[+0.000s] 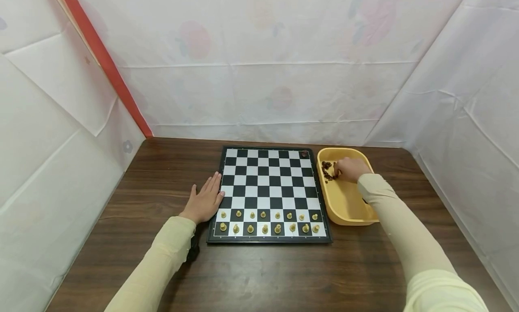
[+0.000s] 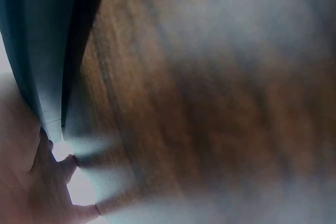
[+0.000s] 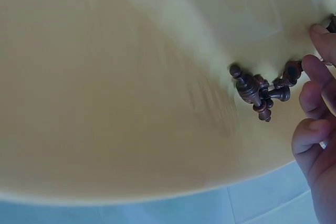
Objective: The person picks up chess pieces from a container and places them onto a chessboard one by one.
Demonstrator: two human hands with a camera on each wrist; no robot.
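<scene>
A black and white chessboard (image 1: 267, 192) lies on the wooden table. Light pieces (image 1: 267, 222) fill its two nearest rows, and one dark piece (image 1: 304, 153) stands on the far right corner. My left hand (image 1: 204, 201) rests flat on the table, fingers straight, touching the board's left edge. My right hand (image 1: 348, 169) reaches into a yellow tub (image 1: 348, 213), fingers curled among a cluster of dark pieces (image 1: 327, 170). In the right wrist view the fingertips (image 3: 311, 67) touch the dark pieces (image 3: 257, 93); whether one is pinched is unclear. The left wrist view is blurred, showing my left hand (image 2: 31, 187) beside the board's edge (image 2: 47, 51).
White sheeting walls in the table on the left, back and right, with a red strip (image 1: 105, 61) at the back left. The tub stands just right of the board. Bare wood (image 1: 263, 276) stretches in front of the board.
</scene>
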